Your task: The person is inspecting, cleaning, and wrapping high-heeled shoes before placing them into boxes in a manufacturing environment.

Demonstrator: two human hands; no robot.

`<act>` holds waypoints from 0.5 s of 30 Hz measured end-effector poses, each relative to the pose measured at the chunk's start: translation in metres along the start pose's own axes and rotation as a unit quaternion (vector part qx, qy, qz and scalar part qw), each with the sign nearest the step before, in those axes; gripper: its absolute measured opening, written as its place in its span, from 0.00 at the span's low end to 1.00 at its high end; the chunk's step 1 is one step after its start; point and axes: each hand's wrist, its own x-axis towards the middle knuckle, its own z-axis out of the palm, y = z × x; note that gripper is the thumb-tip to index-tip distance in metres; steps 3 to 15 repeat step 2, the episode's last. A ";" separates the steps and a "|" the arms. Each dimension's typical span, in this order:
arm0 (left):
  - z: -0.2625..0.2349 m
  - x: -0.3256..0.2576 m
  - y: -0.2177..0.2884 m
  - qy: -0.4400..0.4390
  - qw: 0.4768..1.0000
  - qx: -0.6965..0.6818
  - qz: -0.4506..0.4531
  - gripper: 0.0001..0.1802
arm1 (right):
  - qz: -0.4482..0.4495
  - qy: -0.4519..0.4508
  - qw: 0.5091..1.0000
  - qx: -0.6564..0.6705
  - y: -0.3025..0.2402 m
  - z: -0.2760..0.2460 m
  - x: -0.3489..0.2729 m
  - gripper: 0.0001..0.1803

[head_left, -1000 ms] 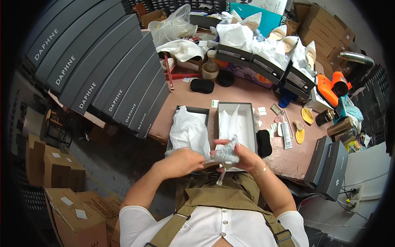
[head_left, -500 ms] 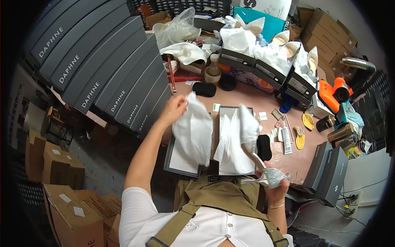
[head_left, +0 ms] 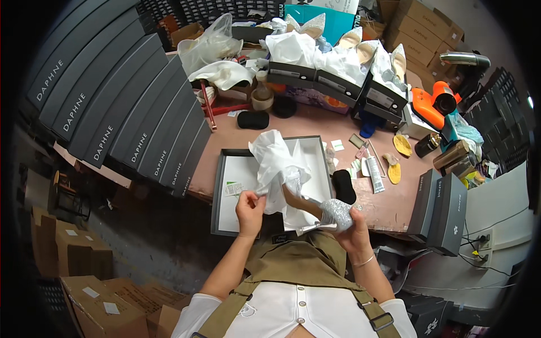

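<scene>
My right hand [head_left: 356, 232] is closed around the toe of a silver glitter high-heeled shoe [head_left: 338, 214], tilted over the open shoe box. White tissue paper [head_left: 270, 152] is bunched around the back part of the shoe, hiding some of it. At the paper's lower left edge, my left hand [head_left: 249, 213] pinches the tissue between thumb and fingers. Beneath both hands lies the grey shoe box [head_left: 327, 163], with more white paper inside. Left of it is a shallow grey lid or tray [head_left: 216, 197] with a small printed slip [head_left: 233, 188] in it.
Tall stacked dark shoe boxes [head_left: 121, 107] stand at the left. Open boxes with paper-stuffed shoes [head_left: 338, 84] line the back. A tube [head_left: 374, 174], a black pouch [head_left: 344, 187], yellow pads [head_left: 402, 145] and an orange tool [head_left: 428, 107] lie rightward. Cartons [head_left: 84, 248] sit on the floor.
My left hand has come down and right, bringing the tissue from above the lid to the shoe. My right hand has brought the shoe left and up, over the box. The view has shifted.
</scene>
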 end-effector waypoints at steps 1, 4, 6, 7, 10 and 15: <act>-0.014 0.001 -0.007 -0.007 0.998 0.046 -0.033 0.16 | 0.011 -0.005 1.000 0.021 0.002 0.004 0.003 0.32; -0.026 -0.001 -0.010 0.003 0.973 0.211 0.092 0.20 | 0.019 -0.020 0.999 0.034 0.003 0.003 0.005 0.33; -0.026 -0.001 -0.010 0.003 0.973 0.211 0.092 0.20 | 0.019 -0.020 0.999 0.034 0.003 0.003 0.005 0.33; -0.026 -0.001 -0.010 0.003 0.973 0.211 0.092 0.20 | 0.019 -0.020 0.999 0.034 0.003 0.003 0.005 0.33; -0.026 -0.001 -0.010 0.003 0.973 0.211 0.092 0.20 | 0.019 -0.020 0.999 0.034 0.003 0.003 0.005 0.33; -0.026 -0.001 -0.010 0.003 0.973 0.211 0.092 0.20 | 0.019 -0.020 0.999 0.034 0.003 0.003 0.005 0.33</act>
